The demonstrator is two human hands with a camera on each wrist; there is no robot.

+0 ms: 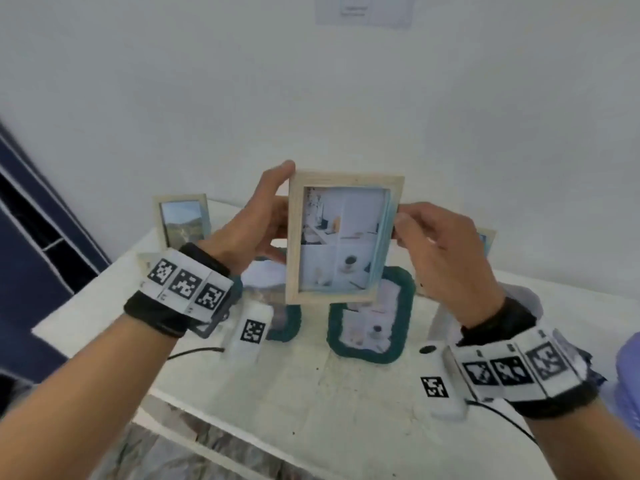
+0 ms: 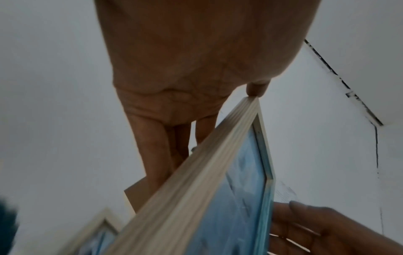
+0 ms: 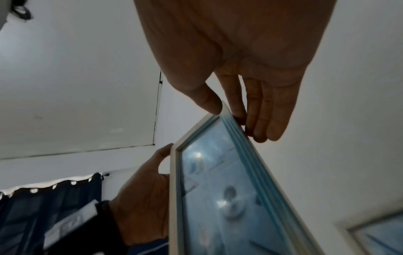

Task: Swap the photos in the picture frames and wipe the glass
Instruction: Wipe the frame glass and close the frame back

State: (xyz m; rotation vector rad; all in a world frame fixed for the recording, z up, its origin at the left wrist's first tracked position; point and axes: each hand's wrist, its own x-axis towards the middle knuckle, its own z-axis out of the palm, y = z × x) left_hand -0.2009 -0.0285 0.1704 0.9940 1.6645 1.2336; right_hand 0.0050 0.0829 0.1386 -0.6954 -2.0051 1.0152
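Note:
A pale wooden picture frame (image 1: 341, 237) is held upright in the air above the table, its glass and a photo of a white room facing me. My left hand (image 1: 282, 209) grips its left edge, thumb on the top left corner and fingers behind. My right hand (image 1: 400, 228) pinches the right edge between thumb and fingers. The left wrist view shows the frame (image 2: 196, 189) edge-on under the left hand's fingers (image 2: 152, 146). In the right wrist view the thumb (image 3: 207, 103) presses the corner of the frame (image 3: 218, 189).
Two teal-rimmed frames (image 1: 372, 327) (image 1: 287, 323) lie flat on the white table (image 1: 311, 393) under the held one. A wooden frame with a landscape photo (image 1: 181, 220) stands at the back left, another (image 1: 486, 240) behind my right hand. A dark blue curtain (image 1: 31, 237) hangs at the left.

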